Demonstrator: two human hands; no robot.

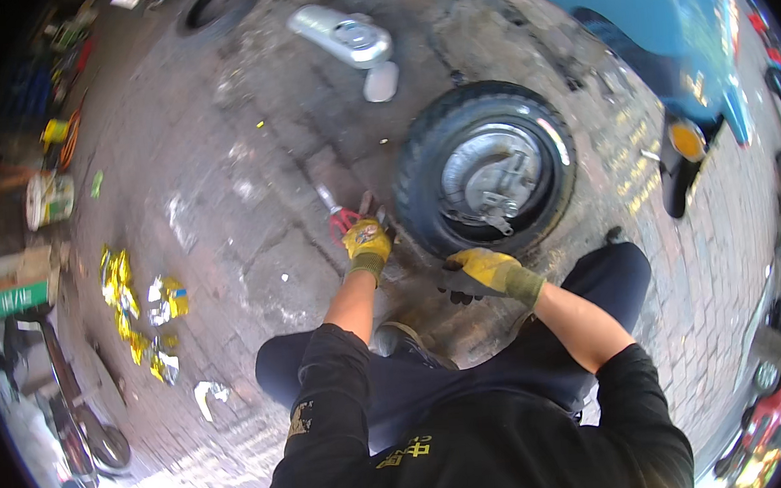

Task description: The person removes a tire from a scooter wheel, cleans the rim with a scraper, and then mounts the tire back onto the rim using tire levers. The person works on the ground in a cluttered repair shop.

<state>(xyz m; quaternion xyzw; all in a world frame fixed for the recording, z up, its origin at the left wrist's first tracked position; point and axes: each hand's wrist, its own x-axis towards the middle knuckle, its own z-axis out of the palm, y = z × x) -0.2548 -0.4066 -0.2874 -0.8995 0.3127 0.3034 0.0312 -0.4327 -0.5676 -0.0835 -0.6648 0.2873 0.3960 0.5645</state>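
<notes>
My left hand (368, 240), in a yellow work glove, reaches down to a few tools on the pavement. Its fingers are bent around something I cannot make out, beside a tool with red handles and a silver head (341, 217). Just beyond the hand lies a dark metal piece (366, 202). My right hand (484, 271), in a yellow and dark grey glove, hovers at the near edge of the tire (422, 173), holding nothing visible, fingers loosely apart. The tire lies flat around a metal wheel hub (495, 176) with a small lever at its near side.
A silver metal cover (342, 35) lies beyond the tire. Another tire (218, 5) rests at the far left. Blue bodywork (657, 12) stands at the far right. On my left are crumpled gold foil wrappers (121, 288), a white bucket (49, 199) and a cardboard box (22, 282).
</notes>
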